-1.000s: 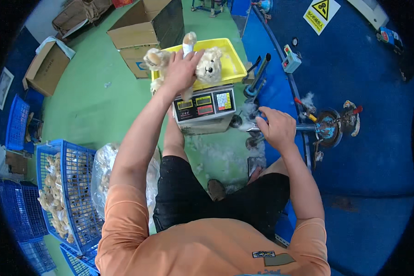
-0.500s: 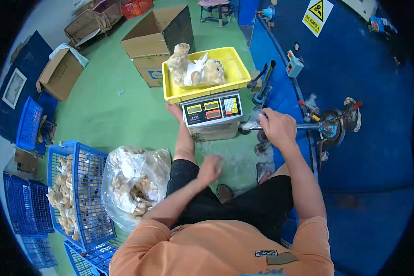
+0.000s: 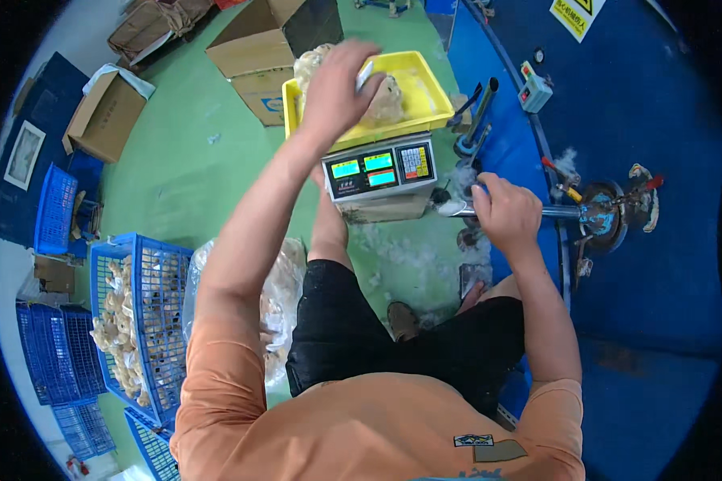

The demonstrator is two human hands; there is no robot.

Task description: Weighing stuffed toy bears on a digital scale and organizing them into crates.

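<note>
My left hand (image 3: 338,92) reaches over the yellow tray (image 3: 435,120), fingers and thumb apart, partly blurred. Beneath it lies a cream plush toy (image 3: 387,103) with white cloth on it, mostly covered by the hand; whether they touch is not clear. The tray rests on a digital scale (image 3: 377,172) whose displays are lit. At the right, my right hand (image 3: 509,215) is closed around a metal tube (image 3: 560,212) that sticks out of the blue machine. White fluff clings near the tube's open end.
Left of my legs stand a clear bag of plush pieces (image 3: 279,321) and a blue crate (image 3: 140,321) filled with more. An open cardboard box (image 3: 257,84) is beyond the tray. The blue machine (image 3: 650,240) walls off the right side. White fluff (image 3: 413,252) litters the green floor.
My left hand has moved from above my lap up and forward to over the toy in the tray. My right hand stays on the tube. The scale's displays, dark before, are now lit.
</note>
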